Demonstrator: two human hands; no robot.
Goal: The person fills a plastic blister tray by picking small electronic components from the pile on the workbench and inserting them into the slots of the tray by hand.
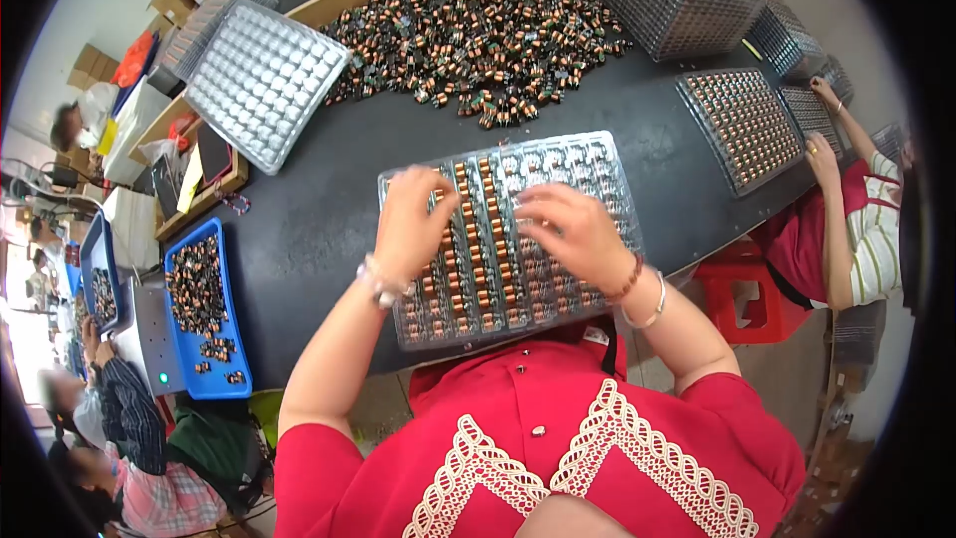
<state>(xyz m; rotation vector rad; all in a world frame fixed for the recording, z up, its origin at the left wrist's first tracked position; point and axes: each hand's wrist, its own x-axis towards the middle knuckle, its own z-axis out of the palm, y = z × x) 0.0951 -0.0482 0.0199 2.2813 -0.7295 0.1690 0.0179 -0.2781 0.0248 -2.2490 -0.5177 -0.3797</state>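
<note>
Head view: clear tray sits at near edge of table, probably so both hands reach it; coil pile beyond, likely for easy reach. Tray's long axis left-right, right end slightly farther; coil columns run near-far. Left hand curled over tray, contents can't tell; right hand loosely open, nothing visibly held.
</note>
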